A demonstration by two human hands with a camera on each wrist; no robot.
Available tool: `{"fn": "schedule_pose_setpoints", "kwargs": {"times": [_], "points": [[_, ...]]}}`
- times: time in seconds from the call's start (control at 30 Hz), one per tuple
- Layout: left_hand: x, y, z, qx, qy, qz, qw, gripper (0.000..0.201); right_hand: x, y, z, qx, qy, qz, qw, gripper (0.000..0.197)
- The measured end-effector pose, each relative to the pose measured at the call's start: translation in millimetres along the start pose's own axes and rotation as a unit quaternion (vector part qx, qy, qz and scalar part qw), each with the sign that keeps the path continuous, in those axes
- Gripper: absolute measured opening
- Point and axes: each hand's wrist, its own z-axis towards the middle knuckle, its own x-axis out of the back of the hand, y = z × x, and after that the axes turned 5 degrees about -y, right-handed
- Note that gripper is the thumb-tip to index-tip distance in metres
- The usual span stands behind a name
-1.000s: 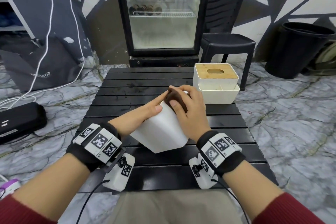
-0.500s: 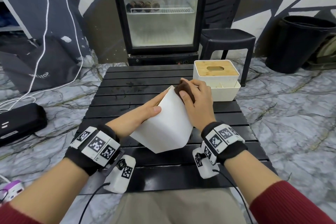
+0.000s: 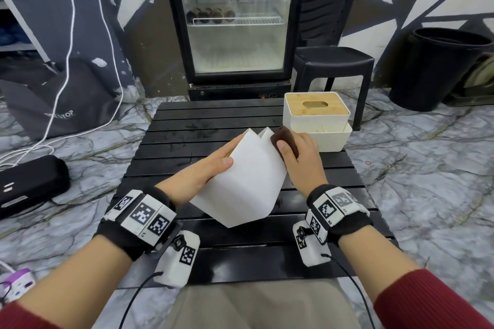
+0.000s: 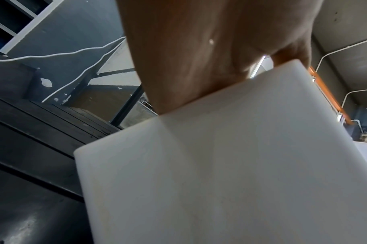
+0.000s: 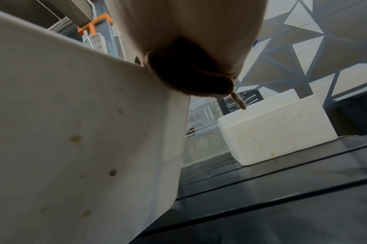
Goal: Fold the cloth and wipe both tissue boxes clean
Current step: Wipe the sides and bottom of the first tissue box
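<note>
Left hand (image 3: 205, 168) grips the tilted white tissue box (image 3: 246, 181) over the slatted table (image 3: 187, 128), right hand (image 3: 302, 160) clutches the brown cloth (image 3: 284, 136) against its top edge; a hard shove might twist it loose.

1. The first tissue box (image 3: 240, 184), plain white, is tilted, its right side speckled with yellowish spots.
2. The cloth (image 3: 287, 139), a dark brown wad, presses against that side near the upper edge.
3. The second tissue box (image 3: 315, 115), white with a slotted bamboo lid, stands upright at the table's (image 3: 187, 147) far right, also spotted.
</note>
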Motion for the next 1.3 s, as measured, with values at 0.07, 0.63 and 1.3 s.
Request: {"fn": "schedule_pose_setpoints", "kwargs": {"times": [0.07, 0.63, 1.3], "points": [[0, 1, 0, 0.002, 0.004, 0.000, 1.000, 0.053, 1, 4, -2, -0.002, 0.002, 0.006, 1.000, 0.031], [-4, 8, -4, 0.011, 0.041, -0.005, 0.999, 0.043, 5, -42, -49, 0.114, -0.021, 0.013, 0.993, 0.037], [-7, 12, -2, 0.027, 0.035, 0.040, 0.998, 0.054, -19, -40, -31, 0.129, 0.021, -0.024, 0.991, 0.040]]}}
